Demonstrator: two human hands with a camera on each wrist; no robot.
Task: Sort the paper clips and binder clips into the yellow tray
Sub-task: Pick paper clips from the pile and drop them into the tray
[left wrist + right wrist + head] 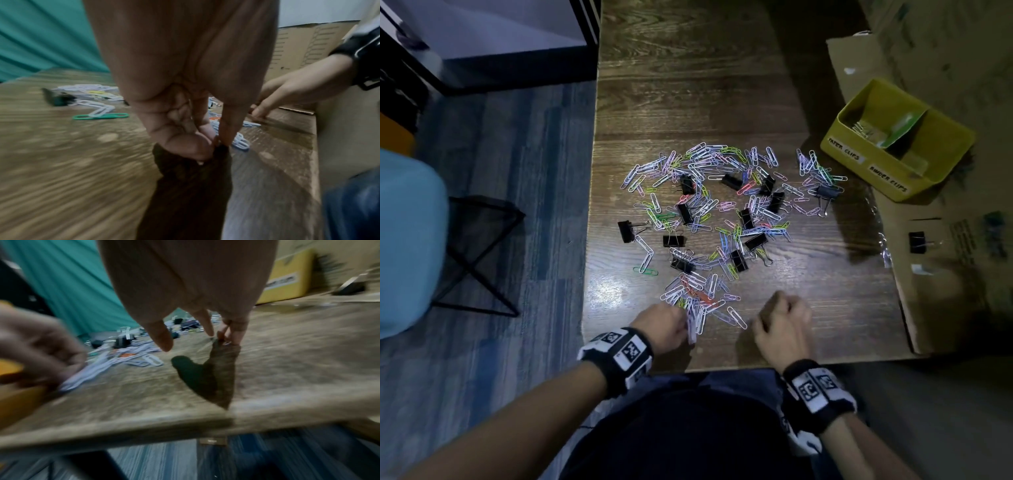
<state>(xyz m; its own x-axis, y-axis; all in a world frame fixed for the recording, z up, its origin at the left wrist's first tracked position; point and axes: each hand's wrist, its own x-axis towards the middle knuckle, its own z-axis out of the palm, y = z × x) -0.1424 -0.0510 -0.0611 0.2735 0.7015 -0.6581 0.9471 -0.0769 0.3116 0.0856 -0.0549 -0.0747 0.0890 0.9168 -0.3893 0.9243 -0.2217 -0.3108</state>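
Many coloured paper clips [709, 164] and several black binder clips [748, 219] lie scattered over the middle of the wooden table [825, 291]. My left hand [685, 325] is at the pile's near edge and pinches a bunch of pale paper clips [693, 329]; the left wrist view shows its thumb and fingers [216, 141] pressed together over them. My right hand [774, 315] is beside it to the right, its loosely curled fingertips [234, 335] touching bare wood and holding nothing. The yellow tray [859, 150] stands at the far right, its two compartments labelled for paper clips and binder clips.
The tray sits on flattened cardboard [945, 308] along the table's right side, where one lone binder clip [917, 242] also lies. A few clips and a green piece [904, 126] are in the tray. A black wire stool [479, 253] stands on the floor to the left.
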